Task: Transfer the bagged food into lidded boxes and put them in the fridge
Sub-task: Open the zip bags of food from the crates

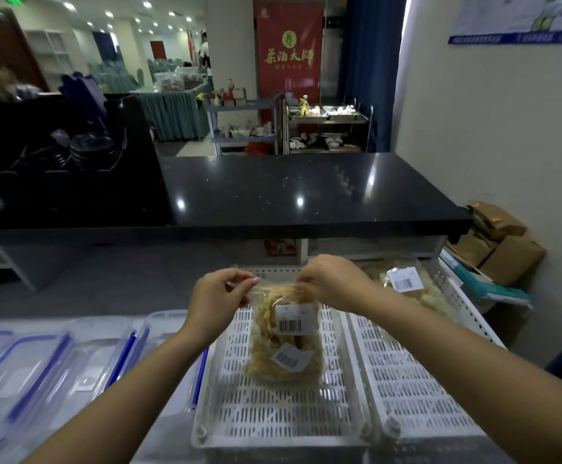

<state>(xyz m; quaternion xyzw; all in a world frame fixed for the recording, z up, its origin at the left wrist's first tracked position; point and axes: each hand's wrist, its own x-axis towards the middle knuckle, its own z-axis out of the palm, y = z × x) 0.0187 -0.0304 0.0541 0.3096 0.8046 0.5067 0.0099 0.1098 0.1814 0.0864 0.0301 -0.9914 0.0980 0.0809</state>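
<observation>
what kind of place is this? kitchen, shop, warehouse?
Most likely the service area of a restaurant or banquet hall. Metal carts stacked with dishes stand behind a black counter, with draped tables beyond. Up close, both hands pinch a bag of dried food over white perforated trays.

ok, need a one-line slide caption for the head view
Left hand and right hand pinch the top of a bag of food above a white slotted tray.

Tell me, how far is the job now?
Nothing looks done. In hand: left hand and right hand pinch the top of the food bag over the white basket. Left: filling the lidded boxes, the second bag, the fridge.
</observation>
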